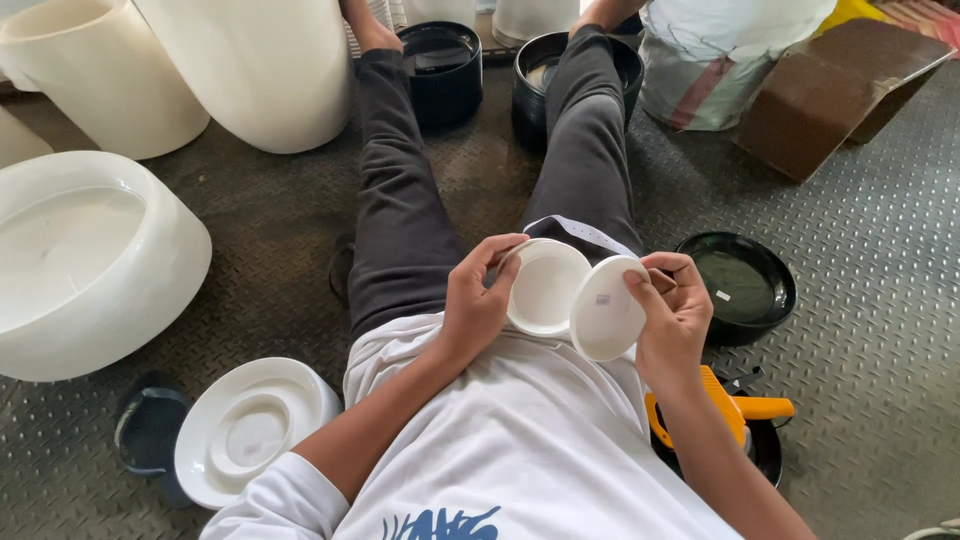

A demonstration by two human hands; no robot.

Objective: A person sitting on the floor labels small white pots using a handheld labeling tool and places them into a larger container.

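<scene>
Biggest stuff first: a large white tub (85, 260) is lying on the metal tread-plate floor (870, 300) off to the left, with more tall white pots (250, 70) stood up behind it. Dark-trousered legs (400, 210) are stretched out along the floor, and two black pots (445, 70) are parked by the feet. A brown cardboard box (835, 90) and a sack are seen at the top right.

Smaller again: a white saucer-like dish (250, 430) is set on the floor by the left elbow, a black shallow bowl (745, 285) sits by the right side, and an orange power tool (735, 410) is resting on a black disc below it.

Smallest of all, the two white round pieces are held up over the lap. The left white dish (545, 288) is cupped by the left hand (475, 305), fingers curled round its rim. The right white disc (605, 310) is pinched at its edge by the right hand (675, 310), thumb on the face. The two pieces overlap, touching at the edges.

How far along? Judged roughly, the pair is only being lined up or looked over, not fitted together yet, so most of it looks left to do.
</scene>
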